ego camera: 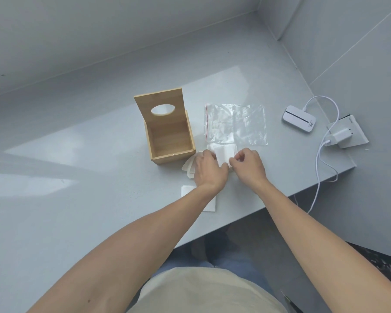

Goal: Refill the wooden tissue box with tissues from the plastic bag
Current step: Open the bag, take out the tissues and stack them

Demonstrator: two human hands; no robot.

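The wooden tissue box [171,141] stands open on the grey counter, its lid with an oval hole tipped up at the back; the inside looks empty. To its right lies the clear plastic bag [236,124] with a red strip, flat on the counter. Just in front of the bag a white tissue [224,152] is pinched between my left hand [209,169] and my right hand [248,166]. More tissues [189,168] fan out under my left hand beside the box. Another white tissue [209,205] lies under my left wrist.
A small white device [299,118] with a cable sits at the right, beside a charger plugged into a socket plate [345,134]. The counter edge [257,211] runs diagonally near my right forearm. Walls close off the back and right.
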